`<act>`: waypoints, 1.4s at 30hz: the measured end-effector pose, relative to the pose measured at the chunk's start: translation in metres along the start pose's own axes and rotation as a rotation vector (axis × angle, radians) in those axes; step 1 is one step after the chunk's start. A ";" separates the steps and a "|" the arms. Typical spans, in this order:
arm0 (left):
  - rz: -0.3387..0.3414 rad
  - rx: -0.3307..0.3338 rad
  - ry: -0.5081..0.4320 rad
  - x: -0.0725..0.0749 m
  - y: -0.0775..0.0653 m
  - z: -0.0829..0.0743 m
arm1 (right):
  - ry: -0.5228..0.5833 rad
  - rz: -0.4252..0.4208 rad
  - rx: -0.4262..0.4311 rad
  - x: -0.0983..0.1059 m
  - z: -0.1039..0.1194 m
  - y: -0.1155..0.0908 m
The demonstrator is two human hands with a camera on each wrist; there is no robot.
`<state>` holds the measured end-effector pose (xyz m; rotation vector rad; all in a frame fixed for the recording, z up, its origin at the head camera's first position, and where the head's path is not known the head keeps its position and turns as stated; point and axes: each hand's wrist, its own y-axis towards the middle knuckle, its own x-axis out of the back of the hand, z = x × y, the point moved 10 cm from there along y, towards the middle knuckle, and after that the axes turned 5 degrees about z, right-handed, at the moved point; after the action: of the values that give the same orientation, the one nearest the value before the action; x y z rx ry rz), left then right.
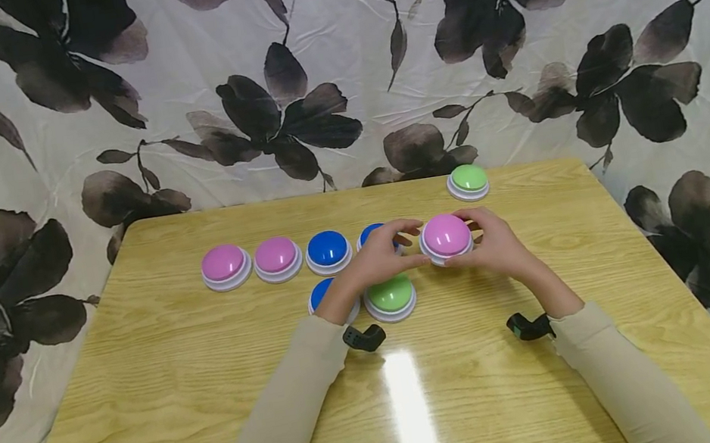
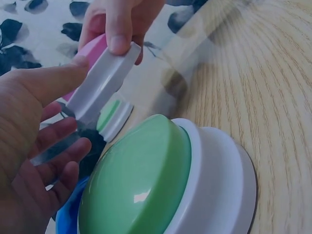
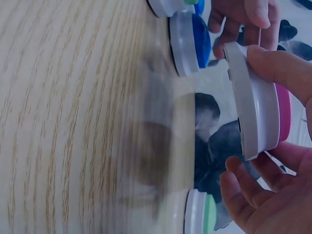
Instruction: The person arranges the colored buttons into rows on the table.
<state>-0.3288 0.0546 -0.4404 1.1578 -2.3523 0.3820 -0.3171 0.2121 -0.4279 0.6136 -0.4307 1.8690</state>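
A pink push button with a white base [image 1: 446, 235] is up off the table, tilted, between the two hands. My right hand [image 1: 495, 245] grips its right side; in the right wrist view the thumb presses the white base [image 3: 256, 100] and fingers curl at the opposite edge. My left hand [image 1: 379, 256] is at the button's left side, thumb and index fingertips right by the rim, the other fingers loosely spread. Below the left hand sit a green button [image 1: 390, 294] and a blue button [image 1: 321, 294]; another blue button [image 1: 369, 233] is partly hidden behind it.
To the left in the back row stand two pink buttons, one at the end [image 1: 223, 262] and one beside it [image 1: 275, 255], then a blue button [image 1: 328, 248]. A green button [image 1: 469, 178] stands at the table's back edge. Behind the wooden table [image 1: 216, 395] hangs a floral cloth [image 1: 372, 58].
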 end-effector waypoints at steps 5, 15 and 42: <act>0.005 0.006 0.005 -0.002 0.002 0.002 | -0.003 0.006 -0.012 -0.002 0.000 -0.001; 0.013 -0.024 0.021 -0.005 0.006 0.002 | 0.007 0.015 0.029 -0.006 0.005 -0.004; -0.055 -0.089 0.015 0.014 -0.026 0.008 | 0.024 0.000 0.055 -0.032 0.029 -0.005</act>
<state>-0.3178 0.0269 -0.4386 1.1711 -2.2949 0.2636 -0.2965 0.1734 -0.4238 0.6275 -0.3652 1.8919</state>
